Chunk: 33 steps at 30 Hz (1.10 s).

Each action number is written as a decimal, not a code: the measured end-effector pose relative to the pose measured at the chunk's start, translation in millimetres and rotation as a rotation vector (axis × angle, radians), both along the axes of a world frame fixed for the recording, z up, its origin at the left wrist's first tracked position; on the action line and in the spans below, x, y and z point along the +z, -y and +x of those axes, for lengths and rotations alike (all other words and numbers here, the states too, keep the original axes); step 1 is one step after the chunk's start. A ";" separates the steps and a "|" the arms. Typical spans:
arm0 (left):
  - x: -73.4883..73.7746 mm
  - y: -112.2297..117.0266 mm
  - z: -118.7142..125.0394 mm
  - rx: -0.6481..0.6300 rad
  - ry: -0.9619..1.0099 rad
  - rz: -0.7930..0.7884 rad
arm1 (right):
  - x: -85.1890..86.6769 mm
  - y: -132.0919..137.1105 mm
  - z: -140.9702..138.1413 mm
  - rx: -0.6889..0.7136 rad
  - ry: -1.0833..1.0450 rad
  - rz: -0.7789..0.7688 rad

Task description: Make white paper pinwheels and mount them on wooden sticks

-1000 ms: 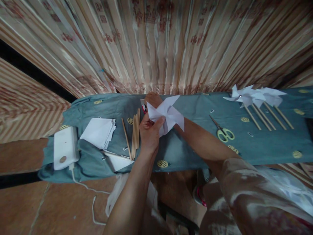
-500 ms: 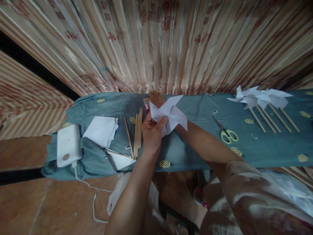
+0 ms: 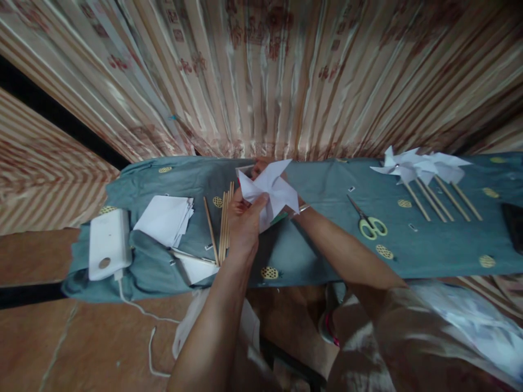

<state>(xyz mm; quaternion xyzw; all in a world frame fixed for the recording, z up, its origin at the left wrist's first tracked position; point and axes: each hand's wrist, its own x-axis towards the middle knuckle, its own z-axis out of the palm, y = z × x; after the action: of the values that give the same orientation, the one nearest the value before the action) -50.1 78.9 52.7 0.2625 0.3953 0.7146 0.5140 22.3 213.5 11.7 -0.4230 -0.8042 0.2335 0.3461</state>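
Note:
My left hand [image 3: 244, 223] is closed on a white folded paper pinwheel [image 3: 272, 190], held just above the teal cloth [image 3: 318, 245]. My right hand [image 3: 261, 166] reaches behind the pinwheel, and the paper hides most of its fingers. A thin bangle [image 3: 301, 209] shows at my right wrist. A row of wooden sticks [image 3: 226, 220] lies just left of my left hand. A stack of white paper squares [image 3: 165, 218] sits further left.
Green-handled scissors [image 3: 368, 220] lie right of my right forearm. Finished paper pinwheels on sticks [image 3: 425, 174] lie at the far right. A white power bank [image 3: 108, 243] with a cable sits at the cloth's left end. A striped curtain [image 3: 261, 76] hangs behind.
The pinwheel and both hands have shifted slightly left and toward me. My right hand has drawn back behind the paper, so the wrist bangle now shows.

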 end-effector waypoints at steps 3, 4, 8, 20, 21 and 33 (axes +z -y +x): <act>1.9 -0.2 -2.9 0.020 -0.020 -0.018 | 4.4 21.2 32.8 -0.095 -0.032 0.001; 2.4 -0.2 -3.6 0.026 -0.024 -0.021 | 5.2 30.3 46.0 -0.129 -0.052 0.003; 2.5 -1.1 -3.6 0.031 -0.029 -0.011 | 1.4 74.4 98.5 -0.253 -0.306 -0.163; -8.3 -1.9 26.3 -0.068 -0.118 -0.046 | -25.4 148.4 156.3 -0.353 -0.069 -0.127; -9.4 -2.2 28.9 -0.070 -0.125 -0.043 | -24.9 149.7 156.4 -0.332 0.046 -0.044; -13.5 3.2 41.5 -0.125 -0.144 -0.091 | -27.7 158.9 142.5 -0.247 0.324 0.096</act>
<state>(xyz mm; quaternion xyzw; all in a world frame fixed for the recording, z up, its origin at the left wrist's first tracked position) -8.6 75.8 39.3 0.3138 0.4460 0.6418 0.5391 164.8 54.6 -16.0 -0.5331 -0.8017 0.0796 0.2582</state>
